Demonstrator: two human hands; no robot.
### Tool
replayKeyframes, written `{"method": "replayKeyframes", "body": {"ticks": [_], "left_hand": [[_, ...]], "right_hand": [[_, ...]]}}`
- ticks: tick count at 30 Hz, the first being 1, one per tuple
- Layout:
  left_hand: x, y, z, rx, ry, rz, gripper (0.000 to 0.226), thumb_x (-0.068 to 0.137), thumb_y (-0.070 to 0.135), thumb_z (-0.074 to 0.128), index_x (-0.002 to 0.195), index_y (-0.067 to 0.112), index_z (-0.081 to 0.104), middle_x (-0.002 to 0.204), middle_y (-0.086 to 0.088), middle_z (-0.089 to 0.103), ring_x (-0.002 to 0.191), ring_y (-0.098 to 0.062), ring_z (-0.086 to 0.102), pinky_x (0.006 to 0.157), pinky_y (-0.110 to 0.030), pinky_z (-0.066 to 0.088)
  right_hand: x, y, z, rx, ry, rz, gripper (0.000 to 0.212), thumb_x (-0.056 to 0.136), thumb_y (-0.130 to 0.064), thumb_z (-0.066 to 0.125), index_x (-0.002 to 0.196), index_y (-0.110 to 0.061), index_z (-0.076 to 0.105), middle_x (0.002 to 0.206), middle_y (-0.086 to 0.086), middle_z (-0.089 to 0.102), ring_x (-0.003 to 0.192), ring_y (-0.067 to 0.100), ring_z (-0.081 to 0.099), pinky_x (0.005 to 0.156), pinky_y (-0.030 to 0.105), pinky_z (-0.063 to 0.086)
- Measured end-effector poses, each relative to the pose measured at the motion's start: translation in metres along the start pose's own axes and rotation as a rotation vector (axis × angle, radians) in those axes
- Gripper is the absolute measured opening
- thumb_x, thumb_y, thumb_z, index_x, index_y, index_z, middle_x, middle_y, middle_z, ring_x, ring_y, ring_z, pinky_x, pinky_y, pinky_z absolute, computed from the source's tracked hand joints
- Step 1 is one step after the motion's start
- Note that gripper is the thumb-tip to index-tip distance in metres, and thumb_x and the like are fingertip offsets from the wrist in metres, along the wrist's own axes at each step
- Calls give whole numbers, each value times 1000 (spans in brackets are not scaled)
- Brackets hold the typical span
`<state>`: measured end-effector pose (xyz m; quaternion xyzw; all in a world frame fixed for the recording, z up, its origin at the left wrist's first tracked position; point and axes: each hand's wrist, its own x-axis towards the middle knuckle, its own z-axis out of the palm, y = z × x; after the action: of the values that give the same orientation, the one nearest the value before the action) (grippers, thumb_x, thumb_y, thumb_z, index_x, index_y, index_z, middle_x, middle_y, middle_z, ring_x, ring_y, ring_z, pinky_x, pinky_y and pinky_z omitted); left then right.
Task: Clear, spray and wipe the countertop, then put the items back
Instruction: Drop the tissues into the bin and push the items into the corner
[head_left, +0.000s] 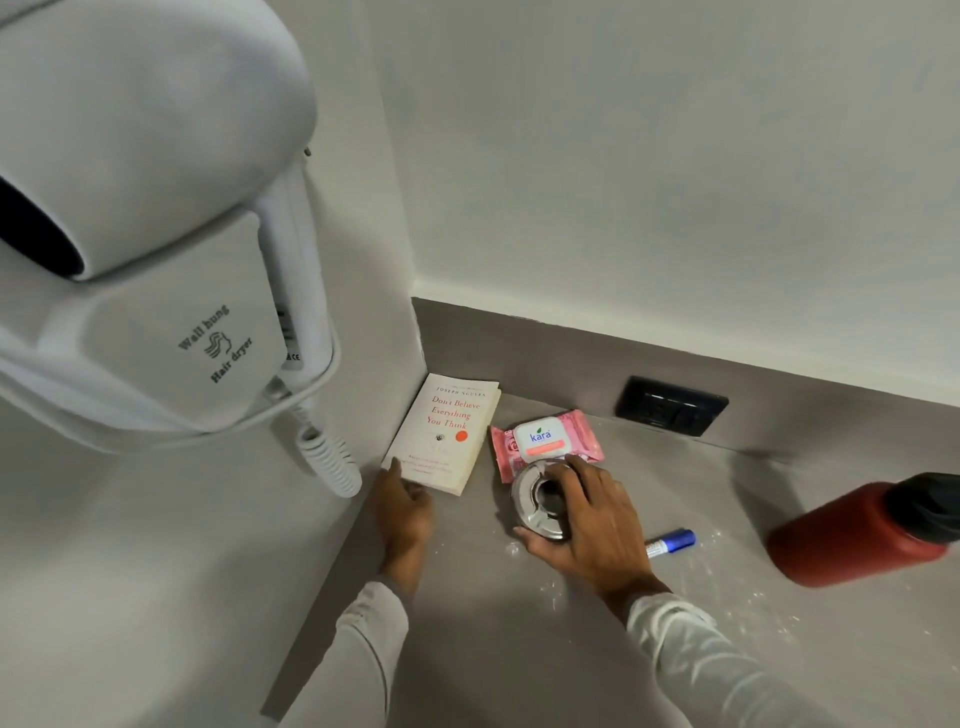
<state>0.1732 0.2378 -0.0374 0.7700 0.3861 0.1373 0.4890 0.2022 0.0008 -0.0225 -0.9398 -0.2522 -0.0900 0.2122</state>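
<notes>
The countertop (519, 649) carries white specks and all its items, so I judge the step in hand to be the clearing, or possibly the putting back; the scene alone does not settle which. If clearing, it goes best by lifting each thing straight up rather than sliding it through the specks, taking the book by its near edge with the thumb under the cover so the pages stay closed, and carrying the metal piece level.

The left hand (405, 506) lies flat-ish at the near corner of the paperback book (449, 431). Its fingers (396, 467) are close together and only slightly curled, the tips touching the book's near left corner; nothing is pinched yet. The book itself lies flat, pushed into the corner against the wall, beyond those fingertips.

The right hand (587, 512) is draped over a round metal ring-shaped piece (535, 501), what exactly it is I cannot tell. Its fingers (563, 475) are spread wide and curved over the rim, thumb at the near edge, so it cups the ring in a loose grasp; whether it bears weight is not visible. Just beyond these fingertips, touching the ring, lies a pink pack of Kara wet wipes (545, 439). Just to the right of the wrist lies a blue marker (670, 542), and well apart to the right a red bottle (862, 530) on its side.
</notes>
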Motion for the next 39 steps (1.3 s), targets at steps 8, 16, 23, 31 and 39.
{"method": "replayKeyframes", "body": {"ticks": [8, 16, 23, 31, 39], "left_hand": [[-27, -14, -38, 139, 44, 170, 42, 94, 0, 46, 136, -4, 54, 132, -22, 62, 123, -34, 59, 107, -41, 45], [-50, -58, -93, 503, -38, 613, 51, 98, 27, 33, 138, 4, 54, 145, -10, 53, 133, -25, 52, 115, -20, 28], [-31, -49, -85, 758, -8, 866, 54, 104, 34, 39, 145, -1, 43, 151, -19, 44, 139, -33, 44, 113, -42, 39], [-7, -28, -49, 813, -121, 884, 80, 97, 64, 39, 149, 4, 37, 156, -19, 36, 147, -34, 31, 117, -45, 34], [11, -41, -35, 864, -204, 847, 75, 97, 62, 38, 151, 9, 36, 156, -21, 35, 146, -38, 29, 113, -51, 36]], "right_hand": [[54, -43, 23, 219, -88, -68, 83, 65, -68, 75, 126, -13, 59, 127, 4, 63, 115, 24, 59, 100, 37, 50], [99, -104, 65, 287, -348, -129, 86, 66, -55, 87, 132, -12, 55, 136, 10, 59, 125, 33, 56, 105, 40, 45], [97, -79, 60, 173, -284, -120, 77, 83, -62, 67, 143, -17, 51, 155, 15, 46, 138, 38, 48, 113, 53, 38], [101, 30, 7, -130, -510, -90, 86, 82, -59, 64, 156, -31, 32, 164, 7, 29, 153, 30, 23, 119, 46, 22], [103, 53, -4, -50, -504, -23, 83, 73, -32, 83, 147, -32, 44, 138, 5, 62, 118, 30, 61, 95, 38, 52]]}}
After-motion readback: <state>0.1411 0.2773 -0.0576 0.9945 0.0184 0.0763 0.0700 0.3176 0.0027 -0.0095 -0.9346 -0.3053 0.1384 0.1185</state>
